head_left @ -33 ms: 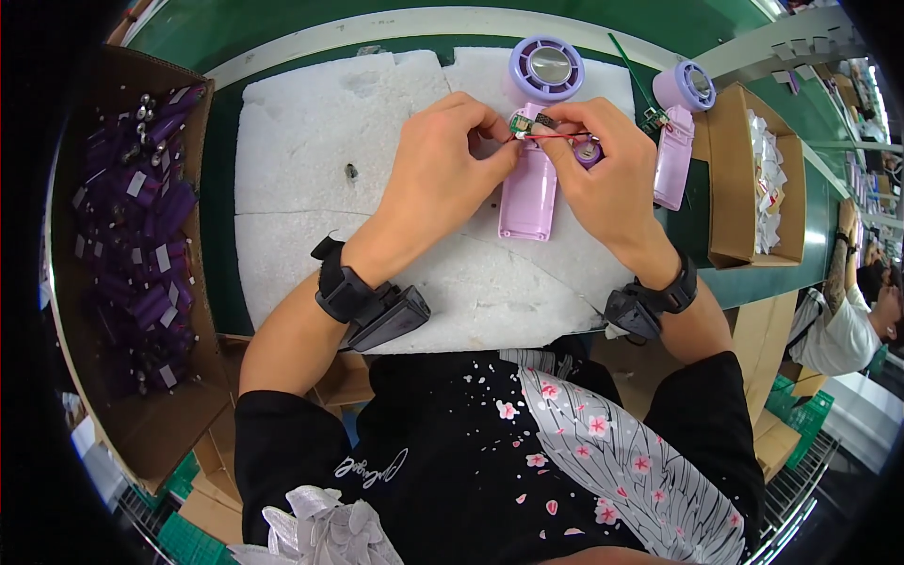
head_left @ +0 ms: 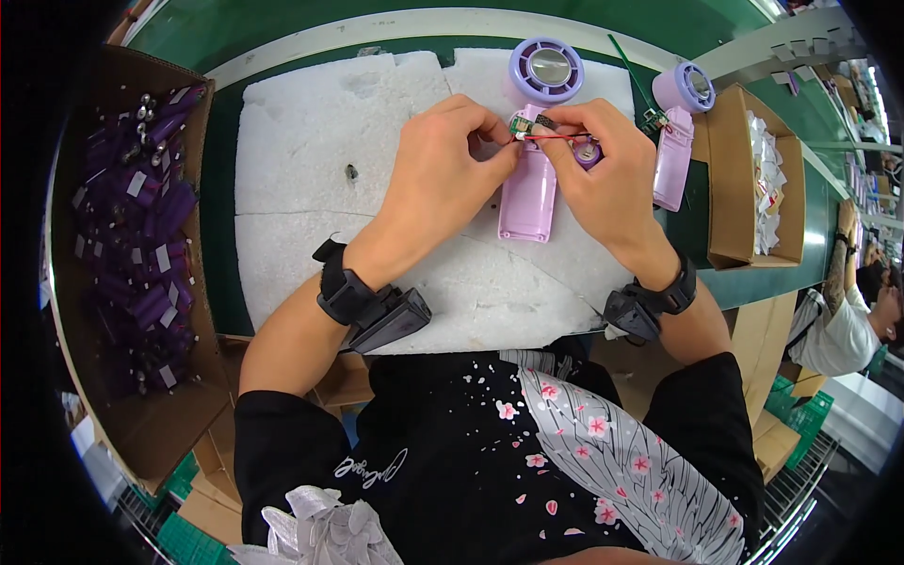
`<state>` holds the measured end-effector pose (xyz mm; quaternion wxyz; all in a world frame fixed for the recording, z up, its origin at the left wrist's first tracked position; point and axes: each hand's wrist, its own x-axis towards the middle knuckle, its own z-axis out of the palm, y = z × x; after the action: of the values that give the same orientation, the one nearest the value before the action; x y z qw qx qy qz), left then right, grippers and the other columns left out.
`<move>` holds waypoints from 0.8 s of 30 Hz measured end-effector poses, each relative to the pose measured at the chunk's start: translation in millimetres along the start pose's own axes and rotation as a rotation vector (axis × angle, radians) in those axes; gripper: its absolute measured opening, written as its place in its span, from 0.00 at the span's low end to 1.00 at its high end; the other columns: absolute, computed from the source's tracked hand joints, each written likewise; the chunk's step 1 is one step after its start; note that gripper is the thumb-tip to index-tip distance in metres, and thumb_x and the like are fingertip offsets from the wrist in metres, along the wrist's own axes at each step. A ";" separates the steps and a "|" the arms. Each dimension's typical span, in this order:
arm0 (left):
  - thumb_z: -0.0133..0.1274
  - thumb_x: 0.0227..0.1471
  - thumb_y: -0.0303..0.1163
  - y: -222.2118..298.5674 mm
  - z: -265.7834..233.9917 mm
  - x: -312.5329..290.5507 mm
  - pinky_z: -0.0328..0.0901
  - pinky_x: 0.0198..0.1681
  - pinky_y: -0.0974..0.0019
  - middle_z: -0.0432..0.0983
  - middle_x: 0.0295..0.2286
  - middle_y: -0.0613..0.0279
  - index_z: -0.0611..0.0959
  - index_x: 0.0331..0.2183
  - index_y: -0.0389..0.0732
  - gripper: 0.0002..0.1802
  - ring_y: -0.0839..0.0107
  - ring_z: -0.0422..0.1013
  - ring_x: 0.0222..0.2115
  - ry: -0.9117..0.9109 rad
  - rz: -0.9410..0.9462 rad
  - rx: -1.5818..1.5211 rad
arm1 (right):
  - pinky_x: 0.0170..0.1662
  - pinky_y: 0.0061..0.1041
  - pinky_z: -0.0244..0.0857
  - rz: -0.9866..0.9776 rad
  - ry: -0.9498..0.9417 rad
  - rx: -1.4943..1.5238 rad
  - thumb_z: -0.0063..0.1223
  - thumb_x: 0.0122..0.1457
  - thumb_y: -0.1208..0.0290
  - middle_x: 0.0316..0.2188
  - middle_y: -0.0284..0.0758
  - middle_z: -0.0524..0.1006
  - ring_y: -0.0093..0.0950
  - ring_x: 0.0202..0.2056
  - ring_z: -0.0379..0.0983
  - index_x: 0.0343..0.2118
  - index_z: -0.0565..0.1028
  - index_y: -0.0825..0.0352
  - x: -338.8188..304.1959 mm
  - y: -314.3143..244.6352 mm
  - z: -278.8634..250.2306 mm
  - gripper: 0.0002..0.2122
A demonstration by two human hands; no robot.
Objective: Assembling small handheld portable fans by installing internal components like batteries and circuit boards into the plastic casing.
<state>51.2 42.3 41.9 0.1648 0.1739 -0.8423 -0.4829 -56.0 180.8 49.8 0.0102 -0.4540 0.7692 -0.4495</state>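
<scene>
My left hand point(head_left: 443, 174) and my right hand point(head_left: 603, 174) meet over a pale purple hand-fan body point(head_left: 527, 202) that lies on a white foam pad point(head_left: 311, 132). Between the fingertips of both hands sits a small green circuit board point(head_left: 521, 125) with a red wire point(head_left: 556, 137) running right toward a small purple battery point(head_left: 590, 153) under my right fingers. The fan's round purple head point(head_left: 546, 69) lies just beyond the hands. Both wrists wear black strapped devices.
A second purple fan point(head_left: 676, 141) lies at the pad's right edge beside an open cardboard box of white pieces point(head_left: 758, 179). A large cardboard box of purple batteries point(head_left: 141, 235) stands at the left. Another person point(head_left: 847, 320) sits at the far right.
</scene>
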 end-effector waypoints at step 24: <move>0.58 0.39 0.23 0.9 1.1 -2.2 0.68 0.30 0.65 0.76 0.33 0.58 0.79 0.43 0.41 0.23 0.64 0.73 0.25 -0.083 0.121 0.033 | 0.34 0.26 0.67 -0.177 -0.179 -0.072 0.59 0.48 0.80 0.31 0.38 0.75 0.33 0.31 0.73 0.34 0.75 0.71 0.7 0.4 -7.9 0.09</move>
<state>52.5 44.5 41.9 0.1560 0.1052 -0.8651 -0.4649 -60.0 185.7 54.4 0.0226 -0.5584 0.7379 -0.3785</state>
